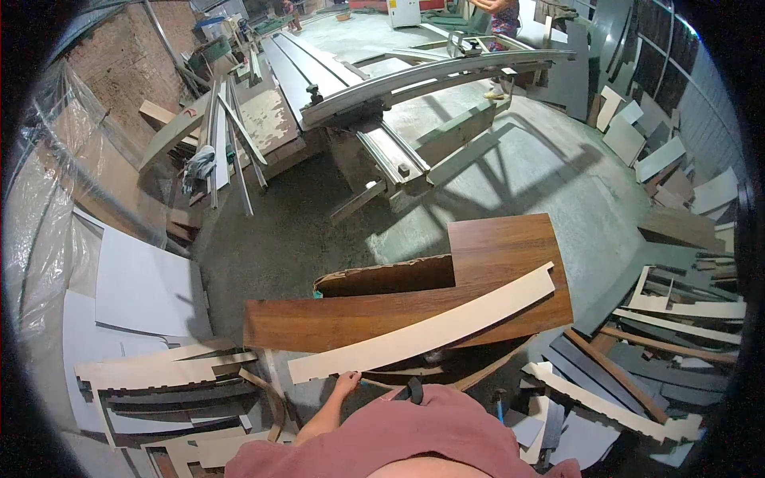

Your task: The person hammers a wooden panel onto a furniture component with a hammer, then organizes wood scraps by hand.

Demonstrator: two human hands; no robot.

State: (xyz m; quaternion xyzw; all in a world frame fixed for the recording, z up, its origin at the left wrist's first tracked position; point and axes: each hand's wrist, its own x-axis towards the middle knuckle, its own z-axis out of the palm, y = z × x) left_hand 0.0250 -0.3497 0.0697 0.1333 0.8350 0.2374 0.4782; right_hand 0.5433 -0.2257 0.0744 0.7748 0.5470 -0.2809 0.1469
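Observation:
My left hand (347, 383) is at the near edge of a long cream-coloured board (430, 325), its fingers closed on that edge close to the left end. The board runs diagonally up to the right and has small notches at its ends. Beneath it lies an L-shaped brown wood-grain panel (502, 247), with a darker, rough-edged piece (390, 277) in its inner corner. Of my right hand nothing shows.
A sliding table saw (398, 155) with a long metal fence (446, 76) stands ahead. Offcuts (159, 373) are stacked left, and more scraps (613, 406) lie right. White panels (147, 279) lean left. Another person (504, 20) stands beyond the saw.

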